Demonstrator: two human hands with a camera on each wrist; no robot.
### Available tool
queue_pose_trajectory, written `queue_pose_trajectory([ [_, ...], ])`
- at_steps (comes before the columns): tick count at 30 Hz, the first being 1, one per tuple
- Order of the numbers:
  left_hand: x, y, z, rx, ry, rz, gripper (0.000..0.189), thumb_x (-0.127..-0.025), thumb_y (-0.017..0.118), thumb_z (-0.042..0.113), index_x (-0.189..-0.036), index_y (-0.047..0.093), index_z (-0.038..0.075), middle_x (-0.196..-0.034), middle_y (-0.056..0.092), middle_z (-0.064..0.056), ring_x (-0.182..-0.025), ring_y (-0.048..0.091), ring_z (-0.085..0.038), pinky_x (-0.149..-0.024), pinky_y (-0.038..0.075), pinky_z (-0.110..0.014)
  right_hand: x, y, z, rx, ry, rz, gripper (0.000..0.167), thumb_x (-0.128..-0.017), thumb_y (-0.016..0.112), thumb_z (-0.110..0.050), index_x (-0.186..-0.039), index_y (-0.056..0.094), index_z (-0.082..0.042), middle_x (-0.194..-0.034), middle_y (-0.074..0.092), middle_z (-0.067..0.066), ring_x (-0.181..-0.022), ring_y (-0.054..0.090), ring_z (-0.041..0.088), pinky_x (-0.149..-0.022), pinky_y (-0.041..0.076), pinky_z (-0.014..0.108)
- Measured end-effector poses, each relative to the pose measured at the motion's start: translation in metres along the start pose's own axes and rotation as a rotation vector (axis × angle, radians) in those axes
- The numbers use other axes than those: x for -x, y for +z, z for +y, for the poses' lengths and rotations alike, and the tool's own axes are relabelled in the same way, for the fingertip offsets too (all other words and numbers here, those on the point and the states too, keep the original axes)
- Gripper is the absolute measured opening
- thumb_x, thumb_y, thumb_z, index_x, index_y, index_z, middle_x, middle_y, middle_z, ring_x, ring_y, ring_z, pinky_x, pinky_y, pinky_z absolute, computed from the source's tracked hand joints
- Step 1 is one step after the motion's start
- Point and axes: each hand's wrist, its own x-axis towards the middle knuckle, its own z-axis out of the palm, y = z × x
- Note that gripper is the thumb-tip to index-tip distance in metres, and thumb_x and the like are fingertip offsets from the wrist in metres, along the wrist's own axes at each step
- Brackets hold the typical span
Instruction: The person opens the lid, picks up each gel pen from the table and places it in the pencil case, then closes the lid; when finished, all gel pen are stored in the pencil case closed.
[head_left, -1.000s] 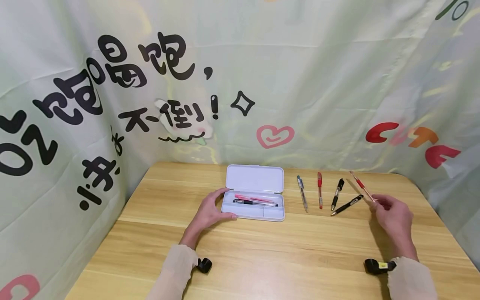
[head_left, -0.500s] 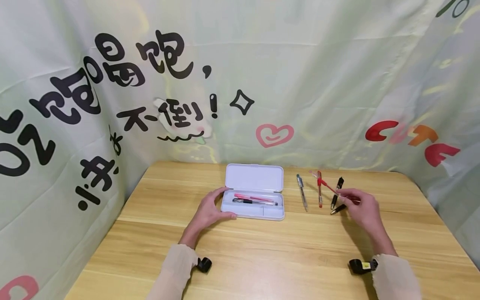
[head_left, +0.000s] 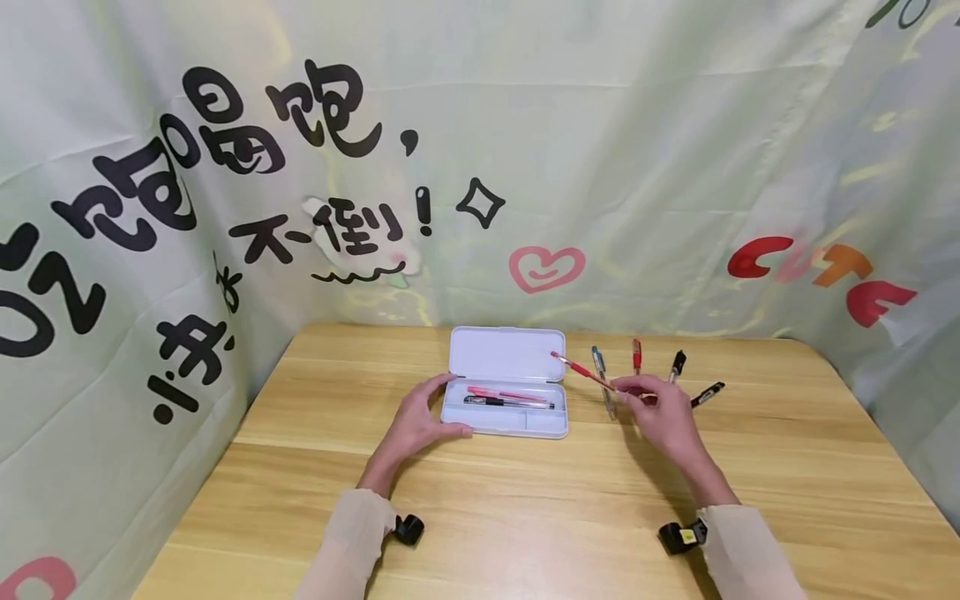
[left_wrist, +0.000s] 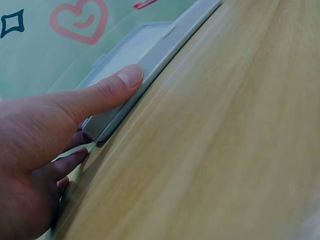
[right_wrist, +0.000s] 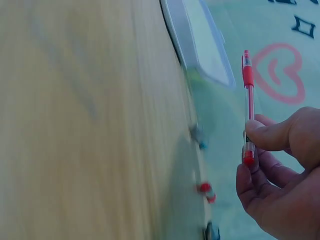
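Observation:
A red pen (head_left: 581, 368) with a clear barrel is pinched between the thumb and fingers of my right hand (head_left: 660, 412), raised above the table with its tip end pointing left. In the right wrist view the same red pen (right_wrist: 249, 105) stands out from the fingertips. My left hand (head_left: 420, 417) holds the left end of an open white pencil case (head_left: 491, 423), thumb at its front wall and fingers around the far corner. Inside the long compartment lie a pink pen (head_left: 506, 394) and a black-capped clear pen (head_left: 498, 402). The case lid (head_left: 506, 354) leans back.
Beside the case lie a blue-topped clear pen (head_left: 598, 360) and a red-capped pen (head_left: 637, 354), partly behind my right hand. Two black pens, one upright in view (head_left: 678, 365) and one slanted (head_left: 707, 394), lie further right. A printed cloth (head_left: 645, 167) hangs behind the wooden table (head_left: 525, 517).
My right hand has carried the red pen leftwards from the table's right side, over the other pens, towards the case. The left hand stays at the case.

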Motion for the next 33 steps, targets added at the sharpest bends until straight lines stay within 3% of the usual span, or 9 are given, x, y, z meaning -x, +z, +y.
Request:
queue_pose_trajectory([
  [10,-0.002,0.0,-0.001,0.005,-0.002,-0.005,0.098,-0.063,0.1,0.038,-0.147,0.054,0.017,-0.151,0.051,-0.011,-0.14,0.045,-0.031,-0.116,0.037,-0.049,-0.008,0.033,-0.021,-0.021,-0.039,-0.076,0.015,-0.096,0.07,0.0,-0.106,0.078,-0.008,-0.1,0.074,0.008,-0.089,0.066,0.022,-0.069,0.054,0.026],
  [16,-0.001,0.001,-0.002,0.004,-0.006,-0.01,0.098,-0.064,0.1,0.038,-0.148,0.054,0.016,-0.152,0.05,-0.011,-0.141,0.044,-0.031,-0.116,0.036,-0.051,-0.017,0.054,-0.032,-0.008,-0.11,-0.097,0.015,-0.092,0.072,0.005,-0.099,0.079,-0.007,-0.101,0.075,0.008,-0.088,0.066,0.022,-0.075,0.057,0.038],
  [20,-0.001,0.001,-0.002,0.012,-0.01,-0.014,0.098,-0.064,0.1,0.038,-0.148,0.053,0.017,-0.152,0.05,-0.01,-0.141,0.044,-0.03,-0.116,0.036,-0.05,-0.023,0.065,-0.038,-0.004,-0.112,-0.128,0.016,-0.091,0.073,0.006,-0.099,0.08,-0.006,-0.102,0.075,0.009,-0.088,0.066,0.022,-0.076,0.056,0.039],
  [33,0.0,-0.002,0.0,-0.008,0.004,-0.004,0.099,-0.065,0.099,0.04,-0.149,0.053,0.014,-0.152,0.05,-0.014,-0.14,0.045,-0.034,-0.114,0.037,-0.054,-0.037,0.087,-0.057,0.141,-0.139,-0.212,0.012,-0.092,0.075,0.002,-0.098,0.08,-0.007,-0.097,0.074,0.006,-0.087,0.067,0.02,-0.076,0.058,0.039],
])
